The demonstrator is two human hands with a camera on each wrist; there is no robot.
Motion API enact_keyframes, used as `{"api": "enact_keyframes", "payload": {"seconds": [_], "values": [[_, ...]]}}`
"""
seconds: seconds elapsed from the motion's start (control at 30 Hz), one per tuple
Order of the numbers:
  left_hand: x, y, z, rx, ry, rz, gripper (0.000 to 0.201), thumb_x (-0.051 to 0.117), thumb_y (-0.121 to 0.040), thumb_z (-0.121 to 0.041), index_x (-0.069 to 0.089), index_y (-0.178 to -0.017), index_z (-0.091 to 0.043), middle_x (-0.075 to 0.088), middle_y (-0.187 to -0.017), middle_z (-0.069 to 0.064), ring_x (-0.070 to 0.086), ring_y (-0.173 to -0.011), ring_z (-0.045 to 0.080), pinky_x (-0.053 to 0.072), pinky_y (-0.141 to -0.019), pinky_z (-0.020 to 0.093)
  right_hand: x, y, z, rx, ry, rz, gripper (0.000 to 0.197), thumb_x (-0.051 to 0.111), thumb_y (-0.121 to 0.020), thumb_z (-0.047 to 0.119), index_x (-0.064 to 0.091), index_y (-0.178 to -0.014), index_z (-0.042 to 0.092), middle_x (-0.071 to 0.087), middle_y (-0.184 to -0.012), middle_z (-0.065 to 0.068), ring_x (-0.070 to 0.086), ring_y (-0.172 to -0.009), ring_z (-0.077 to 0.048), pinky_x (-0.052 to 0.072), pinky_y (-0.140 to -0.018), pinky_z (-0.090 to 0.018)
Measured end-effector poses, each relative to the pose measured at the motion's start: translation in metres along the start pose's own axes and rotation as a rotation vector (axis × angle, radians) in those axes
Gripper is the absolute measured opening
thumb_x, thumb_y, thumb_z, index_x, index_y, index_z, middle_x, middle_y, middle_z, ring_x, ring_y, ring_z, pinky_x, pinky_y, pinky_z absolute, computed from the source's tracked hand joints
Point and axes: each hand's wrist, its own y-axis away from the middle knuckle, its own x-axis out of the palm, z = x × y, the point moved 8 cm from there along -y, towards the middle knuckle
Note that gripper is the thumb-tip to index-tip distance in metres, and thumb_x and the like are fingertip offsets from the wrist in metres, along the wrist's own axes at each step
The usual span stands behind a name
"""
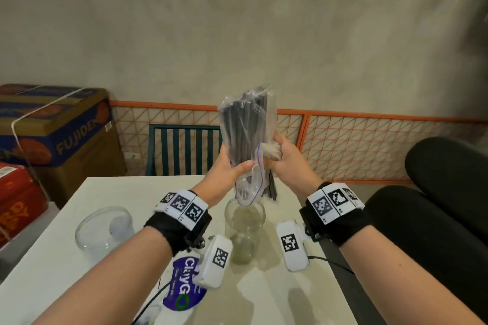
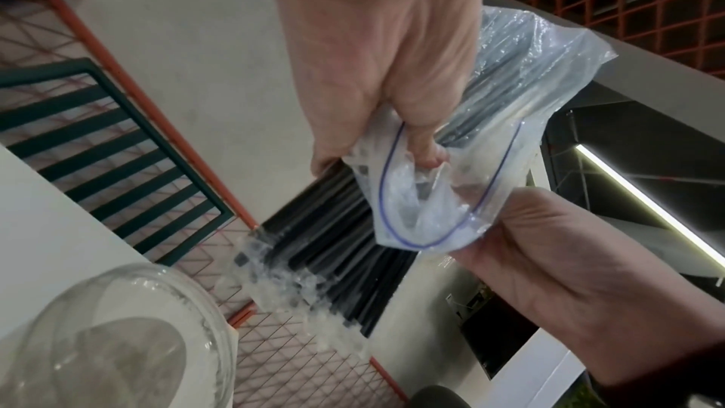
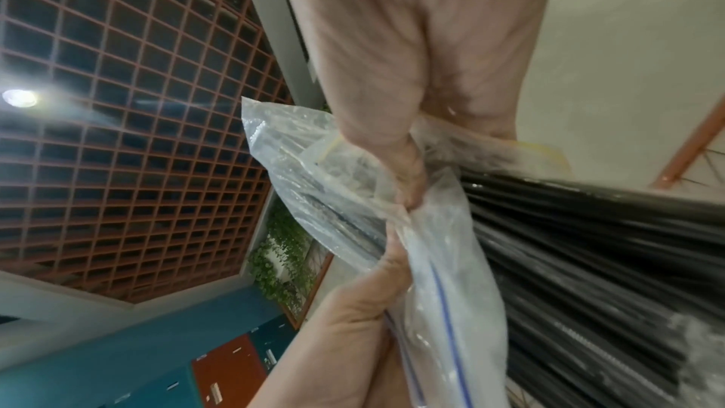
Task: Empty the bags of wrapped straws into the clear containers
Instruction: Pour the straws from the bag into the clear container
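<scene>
**A:** Where's the bag?

**B:** I'm holding the clear zip-top plastic bag of black wrapped straws point(image 1: 244, 129) upended in the air over the table, mouth down, above the narrower clear glass jar point(image 1: 244, 229). My left hand point(image 1: 227, 170) is clenched round the bundle through the plastic. My right hand point(image 1: 284, 159) pinches the bag's side near the blue zip line.

**A:** Are the straws coming out?

**B:** Some black ends point(image 1: 272, 187) poke below the mouth, on the far side of the jar, so I judge they'd miss it.

**A:** So?

**B:** I'd bring the mouth right over the rim, keep the bundle upright, then ease my left grip so they slide as one. Let go too fast and they'll fan onto the white table point(image 1: 66, 258). The wider clear glass container point(image 1: 103, 228) stands empty to the left.
</scene>
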Motion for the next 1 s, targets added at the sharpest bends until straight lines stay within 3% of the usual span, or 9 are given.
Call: {"api": "enact_keyframes", "payload": {"seconds": [0.07, 0.17, 0.27, 0.33, 0.5, 0.73, 0.87, 0.93, 1.0], "values": [[0.000, -0.004, 0.014, -0.003, 0.014, -0.015, 0.067, 0.057, -0.089, -0.006, 0.024, -0.143, -0.027, 0.051, -0.136, -0.008, 0.050, -0.123, 0.003, 0.044, -0.101, 0.024, 0.001, -0.004, -0.015, 0.015, -0.016, -0.017, 0.055, 0.058, -0.085, -0.005, 0.043, -0.134, 0.013, 0.064, -0.115, -0.003, 0.062, -0.106, -0.018, 0.049, -0.100, -0.040], [-0.001, -0.006, 0.037, -0.026, 0.046, -0.059, 0.067, 0.056, -0.090, -0.004, 0.023, -0.144, -0.026, 0.052, -0.134, -0.006, 0.052, -0.119, 0.000, 0.050, -0.089, 0.015, 0.005, -0.008, -0.042, 0.073, -0.073, -0.030, 0.058, 0.056, -0.084, -0.010, 0.042, -0.136, 0.012, 0.063, -0.116, -0.007, 0.063, -0.101, -0.018, 0.051, -0.096, -0.041], [-0.007, -0.011, 0.058, -0.061, 0.083, -0.123, 0.064, 0.056, -0.090, -0.004, 0.025, -0.140, -0.029, 0.051, -0.136, -0.003, 0.052, -0.121, 0.007, 0.045, -0.101, 0.030, 0.012, -0.011, -0.057, 0.088, -0.165, -0.028, 0.046, 0.056, -0.085, -0.011, 0.052, -0.123, 0.013, 0.068, -0.101, -0.005, 0.068, -0.083, -0.008, 0.057, -0.076, -0.023], [-0.012, -0.014, 0.066, -0.072, 0.107, -0.160, 0.063, 0.056, -0.089, -0.003, 0.026, -0.137, -0.031, 0.051, -0.137, 0.000, 0.052, -0.122, 0.011, 0.042, -0.105, 0.037, 0.018, -0.013, -0.062, 0.081, -0.219, -0.020, 0.037, 0.057, -0.085, -0.009, 0.057, -0.111, 0.017, 0.070, -0.095, -0.003, 0.070, -0.081, -0.007, 0.056, -0.070, -0.020], [-0.017, -0.014, 0.089, -0.128, 0.181, -0.197, 0.054, 0.056, -0.089, -0.002, 0.034, -0.129, -0.031, 0.055, -0.129, -0.001, 0.054, -0.120, 0.017, 0.043, -0.104, 0.043, 0.032, -0.016, -0.084, 0.113, -0.324, -0.016, 0.032, 0.057, -0.086, -0.004, 0.057, -0.111, 0.016, 0.068, -0.105, -0.014, 0.067, -0.099, -0.027, 0.055, -0.088, -0.038], [-0.011, -0.009, 0.117, -0.193, 0.112, -0.169, 0.056, 0.057, -0.089, -0.007, 0.029, -0.134, -0.025, 0.052, -0.132, 0.004, 0.054, -0.118, 0.016, 0.043, -0.104, 0.041, 0.032, -0.005, -0.109, 0.129, -0.372, -0.009, 0.029, 0.057, -0.088, -0.002, 0.055, -0.113, 0.012, 0.071, -0.104, -0.008, 0.069, -0.098, -0.020, 0.055, -0.083, -0.028], [-0.007, -0.012, 0.111, -0.209, 0.036, -0.069, 0.057, 0.058, -0.090, -0.011, 0.026, -0.134, -0.025, 0.051, -0.132, -0.001, 0.052, -0.116, 0.007, 0.044, -0.098, 0.028, 0.027, -0.005, -0.114, 0.132, -0.360, -0.017, 0.035, 0.061, -0.085, -0.002, 0.053, -0.119, 0.007, 0.069, -0.109, -0.012, 0.068, -0.101, -0.023, 0.056, -0.085, -0.031], [-0.008, -0.010, 0.108, -0.232, -0.025, -0.020, 0.063, 0.065, -0.086, -0.018, 0.024, -0.134, -0.027, 0.051, -0.128, -0.007, 0.052, -0.115, 0.004, 0.044, -0.095, 0.023, 0.021, -0.004, -0.117, 0.137, -0.289, -0.025, 0.038, 0.063, -0.085, 0.000, 0.053, -0.121, 0.007, 0.067, -0.113, -0.015, 0.066, -0.103, -0.025, 0.056, -0.086, -0.031], [-0.011, -0.009, 0.104, -0.254, -0.077, 0.026, 0.077, 0.074, -0.076, -0.029, 0.023, -0.135, -0.028, 0.050, -0.130, -0.008, 0.051, -0.118, 0.004, 0.042, -0.100, 0.027, 0.013, -0.004, -0.117, 0.149, -0.174, -0.041, 0.046, 0.063, -0.084, -0.001, 0.049, -0.126, 0.011, 0.066, -0.115, -0.011, 0.066, -0.103, -0.019, 0.055, -0.085, -0.026]]}}
